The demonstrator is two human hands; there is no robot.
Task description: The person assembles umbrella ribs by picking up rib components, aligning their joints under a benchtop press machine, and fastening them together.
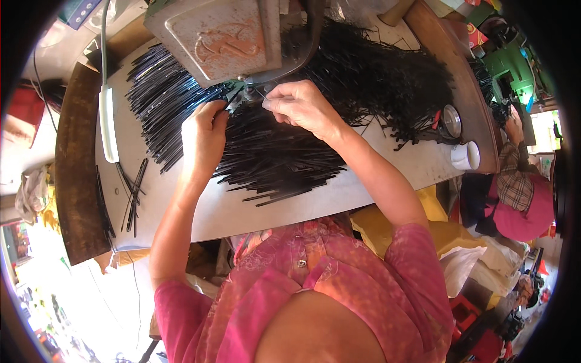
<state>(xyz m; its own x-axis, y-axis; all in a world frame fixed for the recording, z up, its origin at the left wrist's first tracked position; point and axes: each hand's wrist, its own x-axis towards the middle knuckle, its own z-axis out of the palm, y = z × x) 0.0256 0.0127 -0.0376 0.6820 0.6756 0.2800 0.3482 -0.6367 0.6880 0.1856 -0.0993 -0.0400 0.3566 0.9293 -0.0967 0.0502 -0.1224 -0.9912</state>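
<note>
My left hand (204, 136) is closed with thumb and fingers around the end of a thin black rod (232, 98), just under the head of a worn metal bench machine (213, 43). On the machine's other side, my right hand (302, 109) pinches a thin, wire-like rod (261, 94), its tip close to the small working point (249, 91). Thin black rods lie in a dense bundle (175, 109) at the left, and another pile (278, 151) spreads beneath both hands. What the palms cover is hidden.
A tangled heap of black rods (393, 85) covers the table's far right. Near the right edge stand a white cup (465, 156) and a round tin (451, 121). A white lamp tube (108, 124) hangs at left, above loose rods (134, 196). Another person (520, 193) sits at right.
</note>
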